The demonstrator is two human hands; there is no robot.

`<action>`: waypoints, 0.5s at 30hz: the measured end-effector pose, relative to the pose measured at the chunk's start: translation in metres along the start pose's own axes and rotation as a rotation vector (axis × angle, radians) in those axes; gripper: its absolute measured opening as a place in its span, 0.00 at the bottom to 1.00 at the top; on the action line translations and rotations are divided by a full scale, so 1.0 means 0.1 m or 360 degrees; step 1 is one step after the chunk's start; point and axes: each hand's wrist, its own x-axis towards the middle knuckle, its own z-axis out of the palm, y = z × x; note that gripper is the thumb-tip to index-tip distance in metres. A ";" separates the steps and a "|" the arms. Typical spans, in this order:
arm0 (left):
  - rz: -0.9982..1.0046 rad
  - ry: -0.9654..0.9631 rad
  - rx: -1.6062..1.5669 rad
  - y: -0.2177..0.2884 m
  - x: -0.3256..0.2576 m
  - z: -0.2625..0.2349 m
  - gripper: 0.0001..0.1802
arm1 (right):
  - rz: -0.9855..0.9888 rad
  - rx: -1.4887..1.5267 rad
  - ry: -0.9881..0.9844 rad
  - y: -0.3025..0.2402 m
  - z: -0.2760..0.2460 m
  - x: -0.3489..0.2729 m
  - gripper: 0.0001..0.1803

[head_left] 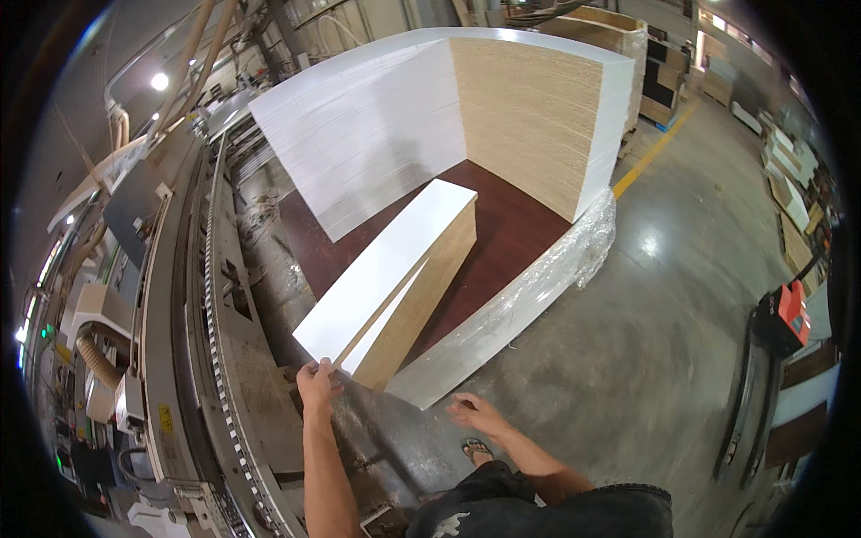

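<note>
My left hand [316, 387] grips the near corner of a long white panel [390, 269]. The panel's near end is raised at an angle, leaving a wedge-shaped gap above the stack of white-faced boards [421, 309] with tan raw edges. Its far end rests on that stack. My right hand [477, 414] is by the near end of a plastic-wrapped white strip [502, 332], fingers apart and holding nothing. Stack and strip lie on a dark red-brown base board [529, 224].
Tall stacked white boards [529, 117] form a corner at the back. A long machine with a toothed rail [215, 332] runs along my left. On the right are grey concrete floor [664, 314], a red and black pallet truck [782, 316] and leaning panels [789, 193].
</note>
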 end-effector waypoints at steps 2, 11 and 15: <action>0.0032 -0.0019 -0.0019 0.06 -0.07 0.00 0.23 | -0.0072 0.0007 -0.0110 -0.11 0.10 0.10 0.27; -0.0127 -0.0052 -0.0267 -0.34 -0.62 -0.84 0.13 | -0.0127 0.0109 -0.0502 -0.77 0.99 -0.10 0.27; -0.0147 0.0166 -0.0525 -1.18 -1.45 -1.81 0.11 | -0.0112 0.0340 -0.0567 -0.84 1.37 -0.16 0.35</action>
